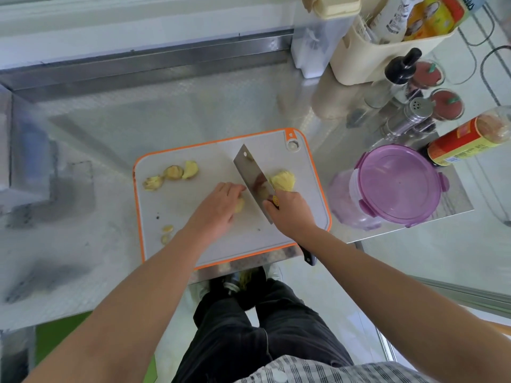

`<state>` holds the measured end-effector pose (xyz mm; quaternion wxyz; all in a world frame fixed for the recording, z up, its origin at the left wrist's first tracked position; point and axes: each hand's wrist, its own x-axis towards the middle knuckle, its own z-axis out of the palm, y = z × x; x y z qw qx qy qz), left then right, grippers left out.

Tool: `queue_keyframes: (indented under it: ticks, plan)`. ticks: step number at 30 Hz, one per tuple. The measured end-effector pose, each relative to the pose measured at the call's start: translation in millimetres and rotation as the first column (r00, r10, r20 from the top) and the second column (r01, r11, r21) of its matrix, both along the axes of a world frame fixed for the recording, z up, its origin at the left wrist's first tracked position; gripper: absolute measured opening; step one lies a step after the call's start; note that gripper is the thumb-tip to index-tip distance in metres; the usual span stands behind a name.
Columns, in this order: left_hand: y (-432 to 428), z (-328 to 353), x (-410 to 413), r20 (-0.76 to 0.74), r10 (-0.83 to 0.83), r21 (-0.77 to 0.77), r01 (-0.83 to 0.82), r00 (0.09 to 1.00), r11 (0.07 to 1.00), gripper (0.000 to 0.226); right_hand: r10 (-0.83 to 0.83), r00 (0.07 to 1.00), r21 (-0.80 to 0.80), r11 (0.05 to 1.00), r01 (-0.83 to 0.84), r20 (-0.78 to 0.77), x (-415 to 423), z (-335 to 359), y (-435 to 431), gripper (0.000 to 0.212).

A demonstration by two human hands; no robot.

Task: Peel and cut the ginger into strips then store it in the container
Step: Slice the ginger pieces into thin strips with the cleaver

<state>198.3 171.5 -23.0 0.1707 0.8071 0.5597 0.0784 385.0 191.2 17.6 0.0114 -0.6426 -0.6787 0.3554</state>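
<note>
I see the steel counter (193,111) filling most of the view. On it lies the white cutting board (171,200) with an orange rim, close to the near edge of the counter. To the right of the board, apart from it, stands the purple container (398,183) with its lid on top.

The cleaver (253,175) stands over the middle of the board, with its blade pointing to the far side. My right hand (290,211) grips the handle just behind the blade, with the fingers closed around it. My left hand (218,208) is left of the blade; its curled fingers hold the ginger piece (240,206) down on the board, just beside the blade.

Right of the blade lies a pile of cut ginger (282,180), touching my right hand. The peels (175,174) lie at the far left of the board, and some small scraps (166,233) lie at the near left.
</note>
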Motion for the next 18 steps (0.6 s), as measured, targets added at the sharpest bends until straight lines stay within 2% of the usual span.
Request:
queue_keyframes:
  ticks: [3,6,14,18]
  plan:
    - [-21.6,2.6,1.7,0.086,0.020,-0.030,-0.018,0.996,0.999,0.068,0.031,0.999,-0.003,1.000,-0.031,0.024,-1.1,-1.0,-14.0,0.028]
    - [-37.1,3.8,4.9,0.120,0.086,0.009,-0.087,0.989,0.996,0.064,0.104,0.993,-0.006,0.995,-0.103,0.061,-4.5,-4.5,-30.2,0.025]
    - [-57.7,5.5,13.8,0.158,0.334,0.017,-0.341,0.929,0.940,0.030,0.190,0.976,0.032,0.980,-0.195,0.110,-12.4,-0.4,-37.8,0.022]
    - [-59.0,4.5,18.8,0.131,0.333,0.033,-0.340,0.934,0.940,0.037,0.189,0.975,0.056,0.979,-0.197,0.118,-12.4,4.4,-36.3,0.022]
